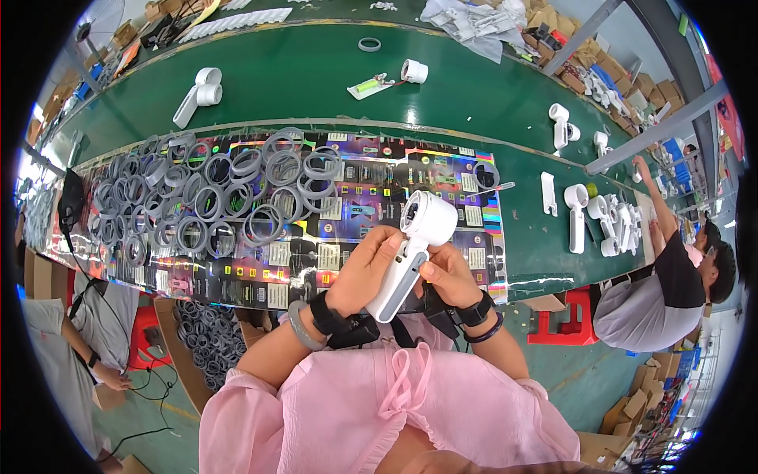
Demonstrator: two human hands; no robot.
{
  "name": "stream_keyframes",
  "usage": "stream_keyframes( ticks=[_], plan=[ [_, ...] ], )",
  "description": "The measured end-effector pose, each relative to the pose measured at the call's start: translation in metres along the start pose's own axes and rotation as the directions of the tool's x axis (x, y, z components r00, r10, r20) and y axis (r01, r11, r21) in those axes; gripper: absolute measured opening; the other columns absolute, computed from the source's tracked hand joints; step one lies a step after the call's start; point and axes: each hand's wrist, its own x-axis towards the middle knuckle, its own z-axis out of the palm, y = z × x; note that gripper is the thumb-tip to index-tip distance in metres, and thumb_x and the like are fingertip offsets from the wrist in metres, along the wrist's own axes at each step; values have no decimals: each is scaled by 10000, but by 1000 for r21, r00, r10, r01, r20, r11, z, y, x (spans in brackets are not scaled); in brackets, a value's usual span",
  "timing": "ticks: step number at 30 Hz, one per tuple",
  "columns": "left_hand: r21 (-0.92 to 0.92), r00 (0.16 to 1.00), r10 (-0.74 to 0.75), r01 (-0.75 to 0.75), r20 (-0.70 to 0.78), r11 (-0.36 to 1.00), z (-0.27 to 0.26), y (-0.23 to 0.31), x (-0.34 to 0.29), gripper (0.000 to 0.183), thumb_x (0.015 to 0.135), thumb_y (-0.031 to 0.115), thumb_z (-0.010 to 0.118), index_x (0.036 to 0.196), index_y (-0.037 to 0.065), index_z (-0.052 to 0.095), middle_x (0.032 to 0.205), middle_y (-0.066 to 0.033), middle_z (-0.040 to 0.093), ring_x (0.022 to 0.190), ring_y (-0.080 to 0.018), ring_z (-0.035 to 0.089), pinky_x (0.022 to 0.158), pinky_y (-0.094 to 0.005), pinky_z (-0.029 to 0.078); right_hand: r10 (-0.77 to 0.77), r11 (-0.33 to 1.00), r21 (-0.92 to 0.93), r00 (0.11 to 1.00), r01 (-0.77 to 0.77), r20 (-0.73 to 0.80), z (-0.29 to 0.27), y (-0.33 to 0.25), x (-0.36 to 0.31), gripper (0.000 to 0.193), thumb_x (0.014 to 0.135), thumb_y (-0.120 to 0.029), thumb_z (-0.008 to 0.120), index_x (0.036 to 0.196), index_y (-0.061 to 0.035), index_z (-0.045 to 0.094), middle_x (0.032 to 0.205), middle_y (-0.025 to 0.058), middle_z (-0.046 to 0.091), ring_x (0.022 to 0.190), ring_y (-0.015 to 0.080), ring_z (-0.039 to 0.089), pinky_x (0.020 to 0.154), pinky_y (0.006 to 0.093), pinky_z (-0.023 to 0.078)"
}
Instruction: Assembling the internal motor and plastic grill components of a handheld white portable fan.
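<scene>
A white handheld fan [433, 219] with a round head and a grey strip down its handle is tilted in front of my chest, above the near table edge. My left hand [365, 270] wraps round the handle from the left, thumb near the neck. On the other side, my right hand [452, 278] grips the handle with its thumb against the edge; some of its fingers are hidden behind. Many loose grey plastic rings [209, 203] lie heaped to the left of the fan on a printed sheet [308, 272].
A green conveyor belt [276, 75] runs beyond, carrying a white fan [207, 93] and an opened fan part with wires [413, 71]. More white fans [577, 217] lie at right, by a seated co-worker [659, 292]. A box of grey rings [207, 336] stands below left.
</scene>
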Motion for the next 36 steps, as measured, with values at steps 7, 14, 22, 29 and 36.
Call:
stream_keyframes(
  ticks=[7,14,22,29,36],
  plan=[
    [239,942,241,-185,-233,953,3,1,0,253,1019,238,448,1084,4,520,822,-104,557,721,-179,558,686,-291,464,56,998,43,991,-51,-120,23,-16,2,366,918,-228,643,1188,-15,517,978,49,616,698,103,594,531,227,496],
    [277,930,259,-185,-261,943,-5,4,1,230,1006,210,483,1065,-9,525,812,-118,574,715,-180,555,682,-291,461,-63,998,-3,982,64,-179,13,-7,5,208,932,-233,632,995,-65,526,881,2,592,797,74,567,673,264,500],
    [250,940,197,-127,-280,960,-8,4,8,234,1008,216,479,1062,-7,527,851,-96,588,752,-151,549,701,-276,455,14,960,264,931,89,-364,35,-7,18,168,983,-244,539,987,-77,531,848,-5,580,738,87,561,650,237,466],
    [-121,936,17,-63,-352,991,-38,-3,12,264,1007,271,481,1040,17,542,795,-70,594,628,-165,559,572,-266,455,110,847,527,948,67,-298,-3,-15,11,240,1003,-300,443,1016,-85,550,681,-8,453,486,88,349,423,242,280],
    [-822,920,-306,366,247,437,-65,-5,9,532,985,561,341,1049,91,582,659,-1,436,414,-108,318,354,-241,244,-90,908,-408,902,-100,-422,6,-20,9,400,1023,-391,404,1009,-50,612,805,1,585,647,88,520,594,207,402]
  ],
)
